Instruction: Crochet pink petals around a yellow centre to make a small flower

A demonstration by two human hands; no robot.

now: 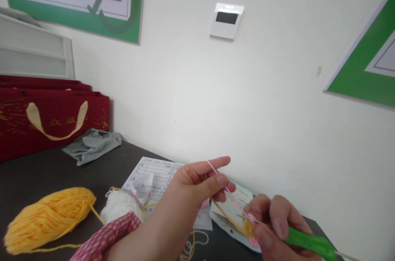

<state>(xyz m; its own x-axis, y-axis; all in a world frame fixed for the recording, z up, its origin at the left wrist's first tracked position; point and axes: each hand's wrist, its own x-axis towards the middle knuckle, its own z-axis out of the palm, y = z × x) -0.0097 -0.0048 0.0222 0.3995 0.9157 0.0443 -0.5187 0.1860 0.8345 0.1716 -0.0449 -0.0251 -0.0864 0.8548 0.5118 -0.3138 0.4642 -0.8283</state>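
Note:
My left hand (210, 182) is raised, its index finger stretched out with pink yarn (232, 197) looped over it; the thumb presses in against the other fingers. From that hand the pink strand and a yellow strand (226, 215) run down to a small pink and yellow crochet piece (248, 228). My right hand (279, 228) grips a crochet hook by its green handle (308, 241). The thin metal shaft reaches left to the crochet piece, which the right fingertips also touch. How the hook tip sits in the stitches is too small to tell.
A yellow yarn skein (51, 217) and a white yarn ball (120, 207) lie left on the dark table (123, 170). Printed paper (138, 174) and a pale booklet (243, 191) are behind my hands. A grey cloth (92, 145) lies before red gift bags (58, 117). The wall (247, 100) rises behind.

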